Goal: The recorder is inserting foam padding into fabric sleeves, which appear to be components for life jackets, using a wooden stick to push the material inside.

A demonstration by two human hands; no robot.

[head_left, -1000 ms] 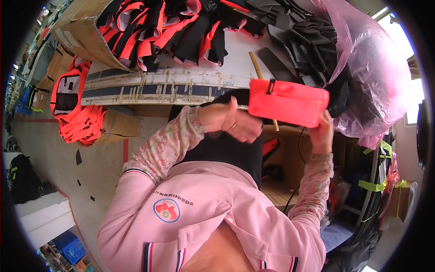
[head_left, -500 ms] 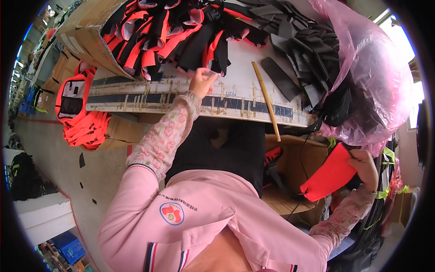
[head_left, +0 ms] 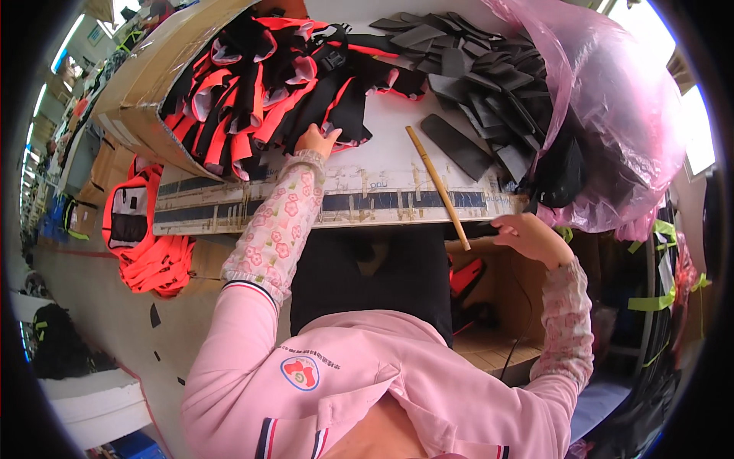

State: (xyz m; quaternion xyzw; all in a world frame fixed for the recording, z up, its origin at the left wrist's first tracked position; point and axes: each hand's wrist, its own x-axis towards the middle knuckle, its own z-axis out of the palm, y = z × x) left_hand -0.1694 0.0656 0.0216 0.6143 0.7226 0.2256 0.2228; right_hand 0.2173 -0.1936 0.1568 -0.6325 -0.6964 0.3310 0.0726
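My left hand (head_left: 315, 142) is at the near edge of a pile of black and orange-red fabric sleeves (head_left: 260, 92). Its fingers are closed on the end of one black fabric sleeve (head_left: 348, 115) with a red edge. Off to the right, my right hand (head_left: 533, 239) hovers by the table's front edge with nothing in it, fingers apart and pointing left. A yellow-brown stick (head_left: 437, 186) lies across the table between my hands, its near end jutting past the edge. Beside it rests a flat dark grey pad (head_left: 456, 145).
A cardboard box (head_left: 145, 99) lies on its side behind the sleeves. Dark grey pads (head_left: 489, 84) are heaped at the back right, next to a pink plastic bag (head_left: 612, 130). An open carton (head_left: 497, 336) stands below the table. Orange-red bags (head_left: 153, 260) hang at the left.
My right hand has let go of the red flat piece, which is out of sight, and has moved up and left to the table edge. My left hand remains at the sleeves.
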